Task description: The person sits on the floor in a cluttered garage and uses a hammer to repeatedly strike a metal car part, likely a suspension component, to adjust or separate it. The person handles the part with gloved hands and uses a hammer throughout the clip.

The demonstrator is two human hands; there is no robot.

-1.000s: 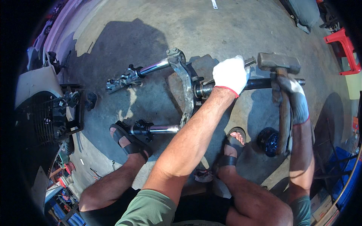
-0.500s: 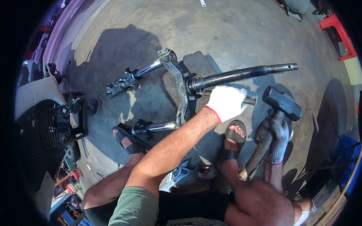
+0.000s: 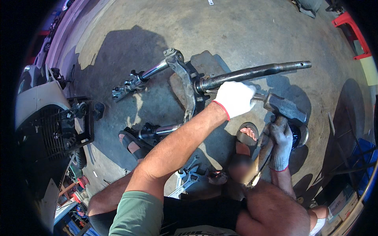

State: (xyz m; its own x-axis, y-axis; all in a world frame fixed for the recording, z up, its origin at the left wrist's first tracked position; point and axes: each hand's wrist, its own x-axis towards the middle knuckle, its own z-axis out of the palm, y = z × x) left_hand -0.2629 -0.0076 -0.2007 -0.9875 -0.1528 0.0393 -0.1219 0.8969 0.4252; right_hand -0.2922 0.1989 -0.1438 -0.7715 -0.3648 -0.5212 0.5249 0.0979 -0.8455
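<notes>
My gloved left hand (image 3: 235, 99) is closed around a metal chisel or punch (image 3: 258, 96), whose butt end sticks out to the right. Its thin other end points left at the base of the steering stem (image 3: 252, 72) on a front fork assembly (image 3: 185, 74). My right hand (image 3: 281, 143), in a dirty glove, grips a sledgehammer (image 3: 285, 108) by its wooden handle. The hammer's face is at the tool's butt, touching it or nearly so. The fork's two tubes (image 3: 155, 70) point left, and the lower one is partly behind my left forearm.
A worn block (image 3: 208, 65) lies under the fork. Wrenches (image 3: 191, 179) rest between my sandalled feet (image 3: 248, 133). A round tin (image 3: 302, 136) stands beside my right hand. At left is a pale vehicle body panel (image 3: 43, 96); a red stool (image 3: 354, 33) stands far right.
The hammer head has moved left and down onto the tool's butt end, and my right hand came with it. My left hand keeps its grip near the stem, slightly shifted left.
</notes>
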